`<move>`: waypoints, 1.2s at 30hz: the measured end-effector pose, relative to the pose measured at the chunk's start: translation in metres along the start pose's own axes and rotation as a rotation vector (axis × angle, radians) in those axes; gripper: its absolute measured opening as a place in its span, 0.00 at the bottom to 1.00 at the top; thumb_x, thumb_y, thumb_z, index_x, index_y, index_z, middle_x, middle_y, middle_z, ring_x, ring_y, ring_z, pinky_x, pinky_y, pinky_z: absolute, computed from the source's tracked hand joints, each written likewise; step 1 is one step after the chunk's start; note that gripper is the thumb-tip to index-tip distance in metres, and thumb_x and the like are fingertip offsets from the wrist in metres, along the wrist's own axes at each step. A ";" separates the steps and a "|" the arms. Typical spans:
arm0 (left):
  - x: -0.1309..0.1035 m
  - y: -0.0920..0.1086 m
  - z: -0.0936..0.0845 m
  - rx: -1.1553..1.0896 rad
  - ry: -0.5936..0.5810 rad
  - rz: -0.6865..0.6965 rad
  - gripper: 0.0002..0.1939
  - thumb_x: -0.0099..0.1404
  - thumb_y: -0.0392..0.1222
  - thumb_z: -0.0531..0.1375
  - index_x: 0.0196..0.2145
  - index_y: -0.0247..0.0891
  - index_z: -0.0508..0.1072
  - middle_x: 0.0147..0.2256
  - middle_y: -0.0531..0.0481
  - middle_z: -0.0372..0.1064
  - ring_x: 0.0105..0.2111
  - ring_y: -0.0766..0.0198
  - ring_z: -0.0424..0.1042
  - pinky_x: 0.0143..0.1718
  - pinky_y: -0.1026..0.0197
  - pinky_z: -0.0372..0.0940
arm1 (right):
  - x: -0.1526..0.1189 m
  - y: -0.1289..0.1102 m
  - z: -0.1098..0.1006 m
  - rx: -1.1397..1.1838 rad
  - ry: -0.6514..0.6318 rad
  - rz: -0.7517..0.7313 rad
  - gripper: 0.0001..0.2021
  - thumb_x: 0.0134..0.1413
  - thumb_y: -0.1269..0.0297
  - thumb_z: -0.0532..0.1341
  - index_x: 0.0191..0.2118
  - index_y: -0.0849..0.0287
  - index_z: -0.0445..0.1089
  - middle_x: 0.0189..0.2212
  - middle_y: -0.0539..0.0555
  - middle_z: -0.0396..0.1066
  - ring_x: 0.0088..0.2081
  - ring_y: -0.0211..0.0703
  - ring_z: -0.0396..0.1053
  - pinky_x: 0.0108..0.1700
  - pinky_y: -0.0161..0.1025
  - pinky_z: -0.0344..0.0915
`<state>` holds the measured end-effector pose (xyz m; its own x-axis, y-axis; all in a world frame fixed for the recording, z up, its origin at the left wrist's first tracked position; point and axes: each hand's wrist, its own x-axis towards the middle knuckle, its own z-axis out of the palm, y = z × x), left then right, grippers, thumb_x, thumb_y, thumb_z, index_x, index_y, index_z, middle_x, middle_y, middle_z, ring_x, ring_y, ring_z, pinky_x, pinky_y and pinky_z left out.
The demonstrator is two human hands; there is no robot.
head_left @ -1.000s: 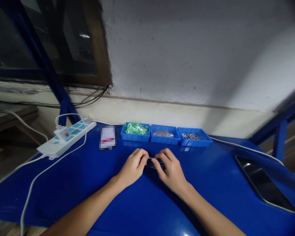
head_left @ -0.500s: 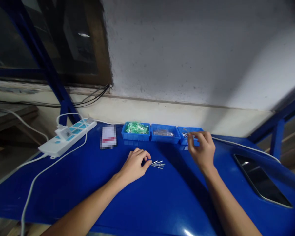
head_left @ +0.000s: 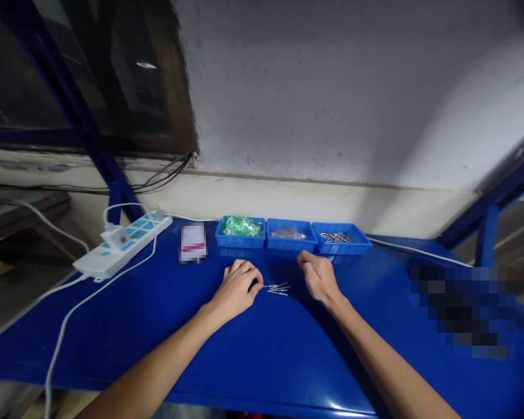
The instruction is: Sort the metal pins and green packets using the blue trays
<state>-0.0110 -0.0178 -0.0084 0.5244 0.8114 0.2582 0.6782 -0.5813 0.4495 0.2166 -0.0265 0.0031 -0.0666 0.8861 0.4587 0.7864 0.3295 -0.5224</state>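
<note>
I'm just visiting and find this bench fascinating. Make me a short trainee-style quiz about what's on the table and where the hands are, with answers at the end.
1. How many blue trays stand in the row near the wall?
A) two
B) three
C) four

2. True or false: the left hand is nearer than the right hand to the loose metal pins on the table.

3. Fill in the missing word: the small pieces in the leftmost tray are mostly ______ in colour.

Key: 1. B; 2. true; 3. green
</note>
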 end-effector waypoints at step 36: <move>0.008 -0.007 0.006 -0.302 0.225 -0.004 0.09 0.66 0.37 0.50 0.44 0.39 0.62 0.32 0.51 0.66 0.37 0.61 0.68 0.43 0.57 0.62 | -0.013 -0.029 0.012 0.041 -0.083 -0.126 0.06 0.49 0.69 0.51 0.30 0.58 0.65 0.20 0.48 0.65 0.22 0.37 0.62 0.28 0.33 0.51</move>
<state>-0.0087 -0.0072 -0.0146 0.3729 0.8265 0.4218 0.4802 -0.5609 0.6744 0.1876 -0.0439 0.0034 -0.2153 0.8600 0.4626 0.7432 0.4516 -0.4937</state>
